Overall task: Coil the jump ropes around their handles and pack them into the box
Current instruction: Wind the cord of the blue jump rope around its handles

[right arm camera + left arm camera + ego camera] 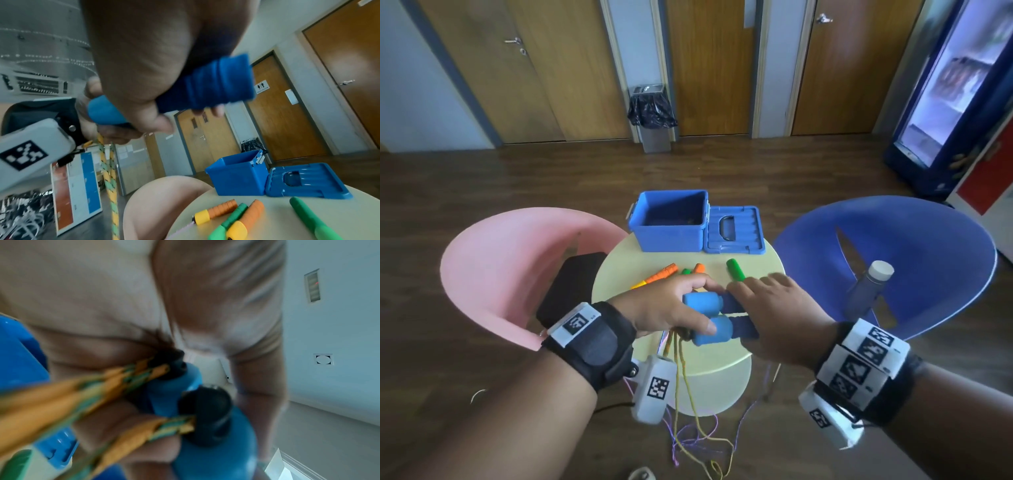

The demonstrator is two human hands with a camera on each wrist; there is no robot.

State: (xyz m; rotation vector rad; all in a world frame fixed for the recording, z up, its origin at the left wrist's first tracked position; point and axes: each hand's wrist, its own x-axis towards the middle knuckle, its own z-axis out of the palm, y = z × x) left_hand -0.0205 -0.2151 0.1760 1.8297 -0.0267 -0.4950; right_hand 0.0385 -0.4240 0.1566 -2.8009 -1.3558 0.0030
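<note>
Handles (707, 320), blue pair side by side, axes running L-R above table (756, 263); L hand (664, 308) grips cap ends, R hand (780, 315) clenches shafts. Rope (681, 387) dangles below L hand, box (669, 221) open beyond handles.

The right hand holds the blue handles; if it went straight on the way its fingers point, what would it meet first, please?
Probably the lone green handle, just beyond the right hand; past it lies the blue lid. Depth is uncertain.

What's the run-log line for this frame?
stage: blue handles paired | left hand: grips rope end | right hand: grips far end | rope: uncoiled, hanging | box: open
</note>
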